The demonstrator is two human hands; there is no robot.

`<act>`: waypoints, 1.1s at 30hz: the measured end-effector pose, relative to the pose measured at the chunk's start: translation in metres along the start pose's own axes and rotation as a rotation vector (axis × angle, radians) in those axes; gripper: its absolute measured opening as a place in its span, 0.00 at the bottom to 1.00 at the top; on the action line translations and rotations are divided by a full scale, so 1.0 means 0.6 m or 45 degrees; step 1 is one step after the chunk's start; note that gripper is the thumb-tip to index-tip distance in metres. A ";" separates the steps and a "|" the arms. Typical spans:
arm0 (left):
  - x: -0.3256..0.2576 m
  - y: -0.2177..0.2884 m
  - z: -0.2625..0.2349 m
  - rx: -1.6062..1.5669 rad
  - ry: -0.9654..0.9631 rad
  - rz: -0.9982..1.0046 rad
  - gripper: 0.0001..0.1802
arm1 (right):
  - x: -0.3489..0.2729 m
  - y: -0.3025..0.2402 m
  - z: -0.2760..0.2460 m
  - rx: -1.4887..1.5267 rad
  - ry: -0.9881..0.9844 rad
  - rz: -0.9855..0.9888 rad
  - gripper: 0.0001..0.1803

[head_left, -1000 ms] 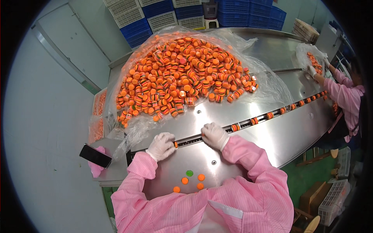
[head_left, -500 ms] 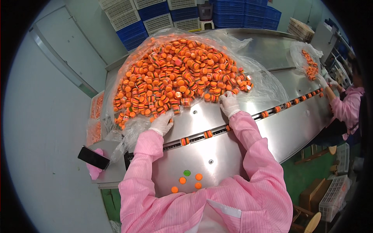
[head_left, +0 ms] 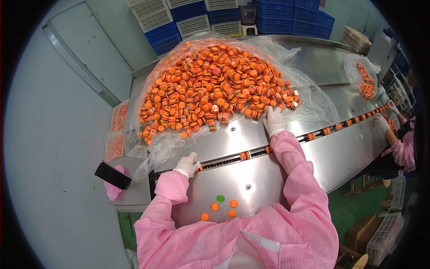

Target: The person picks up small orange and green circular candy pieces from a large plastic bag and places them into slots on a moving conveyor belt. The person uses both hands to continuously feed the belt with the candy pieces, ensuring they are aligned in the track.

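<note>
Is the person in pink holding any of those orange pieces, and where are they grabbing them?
It cannot be told. The right hand rests at the near edge of the orange pile, and the left hand sits at the track; the white gloves hide any grip.

The co-worker (head_left: 405,148) at the right is cut off by the picture's rim; only a gloved hand and a pink sleeve show. The far stacked crates (head_left: 286,15) run off the top edge. The lower layers of the heap of orange pieces (head_left: 215,89) are covered (count not possible). The left hand (head_left: 187,165) shows its back only; fingertips hidden.
</note>
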State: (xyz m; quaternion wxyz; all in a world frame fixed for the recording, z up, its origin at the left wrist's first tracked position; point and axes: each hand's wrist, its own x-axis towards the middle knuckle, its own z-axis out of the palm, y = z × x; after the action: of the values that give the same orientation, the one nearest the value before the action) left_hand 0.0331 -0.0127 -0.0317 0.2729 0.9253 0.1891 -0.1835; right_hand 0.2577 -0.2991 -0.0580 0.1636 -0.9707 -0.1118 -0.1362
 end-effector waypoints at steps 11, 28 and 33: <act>0.125 0.024 -0.049 0.363 0.906 0.207 0.18 | 0.028 0.039 0.060 0.002 -0.022 0.149 0.13; 0.145 -0.044 -0.035 0.222 0.557 0.476 0.15 | -0.100 0.007 -0.095 0.116 -0.492 -0.132 0.16; 0.144 -0.034 -0.016 0.284 0.602 0.563 0.15 | -0.009 -0.043 -0.022 0.213 -0.209 -0.217 0.18</act>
State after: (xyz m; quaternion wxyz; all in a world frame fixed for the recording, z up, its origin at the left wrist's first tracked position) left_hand 0.1004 0.0301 -0.0712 0.1520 0.9849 0.0208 0.0799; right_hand 0.2430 -0.2808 -0.0403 0.2222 -0.9484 -0.2180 -0.0599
